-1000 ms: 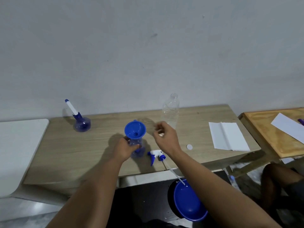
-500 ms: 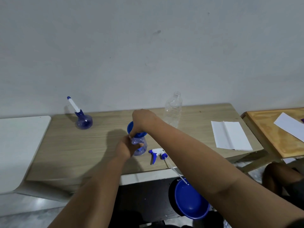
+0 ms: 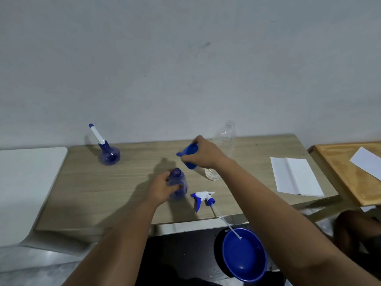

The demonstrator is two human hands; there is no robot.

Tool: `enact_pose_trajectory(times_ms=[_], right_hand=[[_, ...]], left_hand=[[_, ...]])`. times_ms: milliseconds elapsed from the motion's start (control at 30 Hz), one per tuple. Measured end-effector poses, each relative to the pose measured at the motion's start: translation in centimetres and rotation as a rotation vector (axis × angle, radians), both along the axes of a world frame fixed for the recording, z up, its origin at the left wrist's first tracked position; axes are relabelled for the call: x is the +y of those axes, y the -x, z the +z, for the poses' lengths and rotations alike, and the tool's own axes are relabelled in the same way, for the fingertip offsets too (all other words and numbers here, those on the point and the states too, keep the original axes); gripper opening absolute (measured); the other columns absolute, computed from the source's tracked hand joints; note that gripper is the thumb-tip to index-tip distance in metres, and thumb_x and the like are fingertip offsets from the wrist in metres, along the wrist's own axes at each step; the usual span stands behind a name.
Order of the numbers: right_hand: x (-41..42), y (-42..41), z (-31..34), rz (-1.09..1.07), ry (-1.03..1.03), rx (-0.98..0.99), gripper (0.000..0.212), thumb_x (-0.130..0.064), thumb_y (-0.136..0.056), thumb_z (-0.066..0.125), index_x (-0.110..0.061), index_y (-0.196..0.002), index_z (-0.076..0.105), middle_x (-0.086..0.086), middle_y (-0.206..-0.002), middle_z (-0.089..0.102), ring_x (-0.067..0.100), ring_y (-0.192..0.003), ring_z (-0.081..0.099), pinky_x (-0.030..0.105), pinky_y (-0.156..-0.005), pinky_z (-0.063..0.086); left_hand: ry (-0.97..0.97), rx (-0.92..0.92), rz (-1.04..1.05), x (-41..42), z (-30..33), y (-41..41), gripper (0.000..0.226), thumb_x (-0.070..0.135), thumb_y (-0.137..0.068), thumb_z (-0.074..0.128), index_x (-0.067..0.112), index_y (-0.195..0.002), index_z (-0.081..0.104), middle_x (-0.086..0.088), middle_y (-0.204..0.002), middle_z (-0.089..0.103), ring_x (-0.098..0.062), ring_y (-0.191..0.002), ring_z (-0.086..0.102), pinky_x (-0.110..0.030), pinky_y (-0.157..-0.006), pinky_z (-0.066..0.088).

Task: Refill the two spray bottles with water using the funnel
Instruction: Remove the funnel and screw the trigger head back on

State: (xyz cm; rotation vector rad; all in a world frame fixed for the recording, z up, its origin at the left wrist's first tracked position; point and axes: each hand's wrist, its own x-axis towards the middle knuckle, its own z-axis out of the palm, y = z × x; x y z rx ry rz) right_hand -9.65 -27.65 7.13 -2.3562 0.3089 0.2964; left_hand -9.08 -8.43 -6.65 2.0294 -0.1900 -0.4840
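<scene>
My left hand point(image 3: 161, 187) grips a blue translucent spray bottle point(image 3: 179, 183) that stands uncapped near the middle of the wooden table point(image 3: 127, 182). My right hand point(image 3: 203, 153) holds the blue funnel point(image 3: 189, 154) tilted in the air, above and to the right of that bottle's mouth. The bottle's white-and-blue trigger head point(image 3: 203, 199) lies on the table beside it, its dip tube reaching over the front edge. A second blue spray bottle point(image 3: 109, 154) with its sprayer on stands at the back left. A clear plastic water bottle point(image 3: 223, 141) stands uncapped behind my right hand.
A folded white paper point(image 3: 294, 176) lies at the table's right end. A blue basin point(image 3: 244, 253) sits on the floor below the front edge. A white surface point(image 3: 26, 182) adjoins the left side, and an orange wooden table point(image 3: 346, 172) with paper stands to the right.
My right hand reached across to the funnel sitting in the bottle's neck, took it and lifted it out up and to the right. My left hand kept hold of the bottle.
</scene>
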Motion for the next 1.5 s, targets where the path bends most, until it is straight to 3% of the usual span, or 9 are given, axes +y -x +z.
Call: enact_pose_trajectory(times_ms=[233, 500, 667, 800, 933, 1033, 1100, 1333, 1500], right_hand=[[0.6, 1.4, -12.8, -0.367, -0.364, -0.092, 0.068, -0.027, -0.077, 0.091, -0.021, -0.127, 0.045, 0.002, -0.122, 0.060, 0.023, -0.110, 0.064, 0.033, -0.091, 0.054], [1.2, -1.1, -17.9, -0.455, -0.410, -0.075, 0.066, -0.019, -0.075, 0.091, -0.020, -0.126, 0.048, -0.008, -0.107, 0.063, 0.014, -0.098, 0.065, 0.025, -0.083, 0.049], [1.7, -2.4, -17.5, -0.393, -0.233, -0.044, 0.069, -0.022, -0.076, 0.087, -0.015, -0.136, 0.055, -0.006, -0.117, 0.064, 0.016, -0.104, 0.064, 0.037, -0.092, 0.053], [1.8, -1.3, -15.8, -0.311, -0.042, -0.046, 0.022, -0.017, -0.085, 0.066, -0.021, -0.106, 0.064, 0.000, -0.096, 0.071, 0.028, -0.089, 0.070, 0.031, -0.066, 0.045], [0.4, 1.2, -13.9, -0.174, 0.220, 0.072, 0.024, -0.017, -0.089, 0.060, -0.018, -0.112, 0.068, 0.004, -0.104, 0.071, 0.028, -0.091, 0.069, 0.038, -0.077, 0.058], [-1.0, 2.9, -12.8, -0.082, 0.447, 0.246, 0.005, -0.012, -0.092, 0.060, -0.016, -0.092, 0.056, 0.001, -0.087, 0.060, 0.024, -0.084, 0.062, 0.034, -0.070, 0.051], [-1.2, 4.0, -12.8, -0.061, 0.507, 0.349, 0.019, -0.010, -0.091, 0.065, -0.015, -0.081, 0.050, 0.001, -0.082, 0.057, 0.023, -0.083, 0.061, 0.034, -0.069, 0.049], [-0.1, 6.4, -14.6, -0.059, 0.469, 0.413, 0.022, -0.018, -0.097, 0.064, -0.011, -0.117, 0.063, 0.009, -0.118, 0.068, 0.028, -0.107, 0.066, 0.033, -0.078, 0.046], [-1.2, 4.8, -11.2, -0.195, 0.245, 0.172, 0.017, -0.025, -0.092, 0.075, -0.010, -0.088, 0.069, 0.007, -0.085, 0.072, 0.026, -0.079, 0.066, 0.035, -0.071, 0.052]], left_hand=[[0.032, -0.052, -0.001, 0.2, -0.2, -0.2, 0.056, 0.017, -0.071, 0.089, 0.035, -0.117, 0.062, 0.013, -0.108, 0.071, -0.004, -0.102, 0.066, -0.032, -0.095, 0.053], [0.032, -0.067, 0.002, 0.5, -1.4, -0.6, 0.063, 0.039, -0.063, 0.085, 0.032, -0.122, 0.065, 0.015, -0.112, 0.071, -0.005, -0.107, 0.066, -0.040, -0.099, 0.052], [0.012, -0.085, -0.016, 0.8, -1.1, -0.5, 0.058, 0.032, -0.068, 0.085, 0.031, -0.122, 0.065, 0.016, -0.112, 0.071, -0.003, -0.106, 0.066, -0.038, -0.099, 0.052], [-0.003, -0.090, -0.015, 1.3, -0.7, -0.2, 0.061, 0.024, -0.070, 0.088, 0.031, -0.125, 0.063, 0.015, -0.114, 0.071, -0.004, -0.107, 0.065, -0.034, -0.099, 0.051], [-0.012, -0.078, -0.023, 1.7, -0.2, 0.1, 0.065, 0.022, -0.071, 0.089, 0.028, -0.130, 0.061, 0.016, -0.111, 0.069, -0.004, -0.104, 0.065, -0.031, -0.097, 0.052], [-0.019, -0.062, -0.032, 1.9, 0.2, 0.5, 0.064, 0.020, -0.074, 0.087, 0.026, -0.131, 0.060, 0.018, -0.107, 0.065, 0.005, -0.097, 0.061, -0.025, -0.093, 0.051], [-0.021, -0.049, -0.039, 2.1, 0.2, 0.7, 0.064, 0.018, -0.074, 0.087, 0.026, -0.132, 0.059, 0.016, -0.107, 0.065, 0.003, -0.097, 0.061, -0.022, -0.091, 0.049], [-0.016, -0.039, -0.039, 3.4, -0.1, 1.3, 0.055, 0.012, -0.074, 0.086, 0.042, -0.110, 0.058, 0.027, -0.095, 0.066, 0.018, -0.086, 0.061, -0.006, -0.077, 0.045], [0.001, -0.041, -0.041, 3.9, -0.4, 1.3, 0.059, 0.018, -0.070, 0.088, 0.038, -0.119, 0.063, 0.021, -0.104, 0.070, 0.000, -0.097, 0.067, -0.024, -0.088, 0.054]])
